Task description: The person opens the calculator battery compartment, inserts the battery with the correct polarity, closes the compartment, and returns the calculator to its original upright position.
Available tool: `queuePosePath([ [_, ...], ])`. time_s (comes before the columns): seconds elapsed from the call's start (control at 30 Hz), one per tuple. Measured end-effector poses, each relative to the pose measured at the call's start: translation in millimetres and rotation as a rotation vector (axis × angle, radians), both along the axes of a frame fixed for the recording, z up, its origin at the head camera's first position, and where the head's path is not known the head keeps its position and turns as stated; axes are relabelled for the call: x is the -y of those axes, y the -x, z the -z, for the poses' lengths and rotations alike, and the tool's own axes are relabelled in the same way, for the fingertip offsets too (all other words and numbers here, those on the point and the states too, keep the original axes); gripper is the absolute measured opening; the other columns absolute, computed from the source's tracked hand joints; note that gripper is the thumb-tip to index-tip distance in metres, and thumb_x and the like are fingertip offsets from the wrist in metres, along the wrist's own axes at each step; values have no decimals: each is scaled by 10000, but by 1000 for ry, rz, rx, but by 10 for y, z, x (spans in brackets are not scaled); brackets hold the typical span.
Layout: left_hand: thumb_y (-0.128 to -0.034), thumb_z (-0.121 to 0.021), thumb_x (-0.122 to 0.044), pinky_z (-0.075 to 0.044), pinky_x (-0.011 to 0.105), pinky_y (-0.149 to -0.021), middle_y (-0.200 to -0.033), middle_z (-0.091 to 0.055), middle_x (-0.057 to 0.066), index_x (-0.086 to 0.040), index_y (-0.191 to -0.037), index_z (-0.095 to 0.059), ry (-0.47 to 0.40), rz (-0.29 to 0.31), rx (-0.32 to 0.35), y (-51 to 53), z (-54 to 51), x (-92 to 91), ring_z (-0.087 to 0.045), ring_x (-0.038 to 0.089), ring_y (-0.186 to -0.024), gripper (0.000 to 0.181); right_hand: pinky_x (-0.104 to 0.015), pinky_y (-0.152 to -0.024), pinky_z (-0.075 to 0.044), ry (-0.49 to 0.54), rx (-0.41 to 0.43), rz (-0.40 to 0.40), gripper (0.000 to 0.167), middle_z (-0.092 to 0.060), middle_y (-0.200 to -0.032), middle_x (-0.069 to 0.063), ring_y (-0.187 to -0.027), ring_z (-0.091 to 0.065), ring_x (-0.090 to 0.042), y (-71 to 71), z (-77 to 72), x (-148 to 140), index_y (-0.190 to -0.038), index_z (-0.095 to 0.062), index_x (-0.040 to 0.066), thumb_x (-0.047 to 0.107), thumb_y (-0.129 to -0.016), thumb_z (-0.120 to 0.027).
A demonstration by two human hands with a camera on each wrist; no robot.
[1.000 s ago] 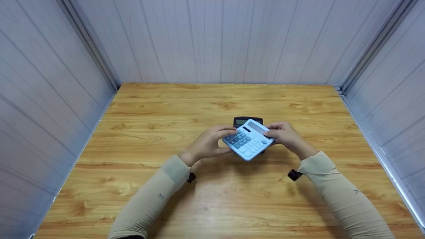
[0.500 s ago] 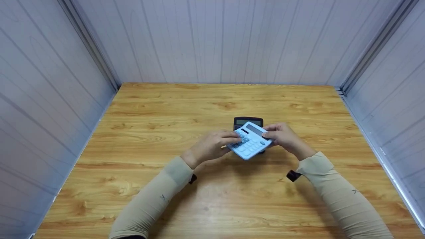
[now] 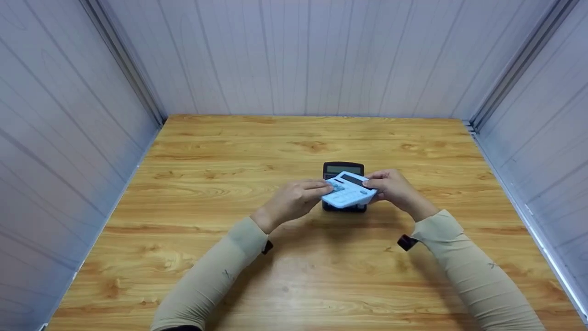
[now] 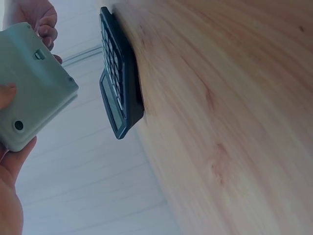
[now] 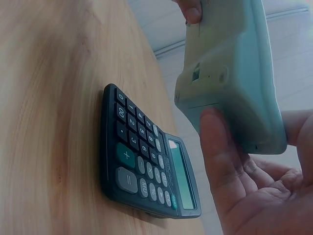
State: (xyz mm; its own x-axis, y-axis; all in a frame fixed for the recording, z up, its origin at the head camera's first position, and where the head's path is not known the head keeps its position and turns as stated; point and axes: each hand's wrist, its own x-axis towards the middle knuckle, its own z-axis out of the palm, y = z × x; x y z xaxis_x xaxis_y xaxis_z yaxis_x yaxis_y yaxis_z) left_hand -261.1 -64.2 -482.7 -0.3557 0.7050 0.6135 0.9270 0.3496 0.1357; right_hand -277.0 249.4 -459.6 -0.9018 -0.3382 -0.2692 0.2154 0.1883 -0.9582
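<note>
In the head view, a light blue calculator (image 3: 347, 195) is held tilted above the table between both hands. My left hand (image 3: 294, 201) pinches its left edge, fingers over the keys; in the left wrist view the thumb presses its back. My right hand (image 3: 398, 192) grips the opposite side by the display, thumb on the front face and a fingertip underneath. Below it, a black calculator (image 5: 146, 152) lies face up on the table, partly covered in the head view. A gap shows between the two calculators in the left wrist view.
The wood-grain table (image 3: 220, 156) is bounded by a pale panelled wall (image 3: 294, 59) at the back and by side walls at left and right. A small dark device (image 3: 407, 242) sits at the right wrist, another at the left wrist.
The light blue calculator has tipped flatter, its near edge rising so more of the black one shows. My left hand has shifted slightly right, its fingers further over the keys. The right hand has barely moved.
</note>
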Motion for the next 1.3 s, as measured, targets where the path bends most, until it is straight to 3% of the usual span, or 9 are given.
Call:
queuePosePath([
  [0.2, -1049, -706, -47, -644, 370, -1012, -1268, -801, 131, -38, -1335, -768, -58, 5, 66, -4, -5, -7, -777, 277, -1189, 293, -226, -762, -647, 4, -37, 9, 514, -775, -1059, 28, -859, -740, -50, -8, -15, -30, -1459, -522, -194, 206, -1137, -557],
  [0.37, -1027, -731, -30, -661, 378, -974, -1231, -808, 165, -33, -1319, -777, -132, 12, 201, -6, -1, -17, -795, 293, -1138, 295, -182, -779, -568, 43, -149, 50, 453, -741, -1201, 63, -1004, -715, -66, -29, -42, -53, -1421, -623, -61, 291, -1148, -536],
  [0.5, -1019, -734, -12, -671, 366, -937, -1223, -808, 170, -20, -1311, -777, -221, 39, 386, -15, -18, -21, -806, 286, -1099, 295, -258, -951, -582, 141, -244, 43, 335, -750, -1237, 55, -1216, -711, -177, -58, -55, -62, -1347, -707, 93, 270, -1155, -498],
  [0.63, -1017, -736, -11, -675, 360, -914, -1190, -815, 179, 16, -1275, -785, -340, 74, 596, -14, -43, -32, -808, 301, -1080, 264, -274, -974, -590, 261, -325, 35, 291, -759, -1270, -18, -1225, -716, -210, -81, -65, -62, -1321, -733, 142, 235, -1141, -523],
  [0.73, -1011, -746, -16, -673, 376, -936, -1196, -802, 220, 47, -1271, -775, -428, 89, 756, -6, -61, -40, -797, 342, -1113, 269, -279, -1001, -609, 345, -361, 18, 309, -747, -1291, -61, -1206, -720, -190, -95, -71, -58, -1366, -708, 70, 223, -1122, -597],
  [0.83, -1003, -759, -25, -671, 396, -950, -1239, -784, 239, 47, -1301, -760, -493, 77, 898, 6, -70, -41, -782, 363, -1155, 306, -294, -1034, -613, 391, -375, 2, 450, -727, -1310, -60, -1196, -715, -158, -107, -77, -53, -1438, -634, -38, 238, -1086, -685],
  [0.93, -997, -766, -31, -679, 420, -928, -1257, -779, 239, 39, -1316, -754, -540, 52, 1000, 14, -74, -39, -785, 354, -1151, 327, -305, -1030, -619, 381, -382, 6, 528, -727, -1295, -35, -1185, -710, -144, -123, -86, -40, -1472, -591, -71, 215, -1053, -737],
  [1.03, -995, -768, -43, -686, 430, -906, -1248, -785, 234, 42, -1315, -753, -583, 33, 1075, 21, -69, -40, -798, 313, -1116, 331, -307, -1007, -628, 332, -396, 22, 465, -736, -1270, -8, -1185, -700, -147, -140, -98, -21, -1465, -604, -43, 114, -1042, -716],
  [1.3, -1009, -743, -51, -685, 382, -880, -1185, -809, 200, 74, -1317, -732, -716, 12, 1209, 26, -50, -60, -799, 205, -1042, 333, -292, -939, -646, 192, -424, 95, 432, -767, -1224, 40, -1126, -717, -147, -149, -102, 49, -1431, -634, 0, -48, -1006, -692],
])
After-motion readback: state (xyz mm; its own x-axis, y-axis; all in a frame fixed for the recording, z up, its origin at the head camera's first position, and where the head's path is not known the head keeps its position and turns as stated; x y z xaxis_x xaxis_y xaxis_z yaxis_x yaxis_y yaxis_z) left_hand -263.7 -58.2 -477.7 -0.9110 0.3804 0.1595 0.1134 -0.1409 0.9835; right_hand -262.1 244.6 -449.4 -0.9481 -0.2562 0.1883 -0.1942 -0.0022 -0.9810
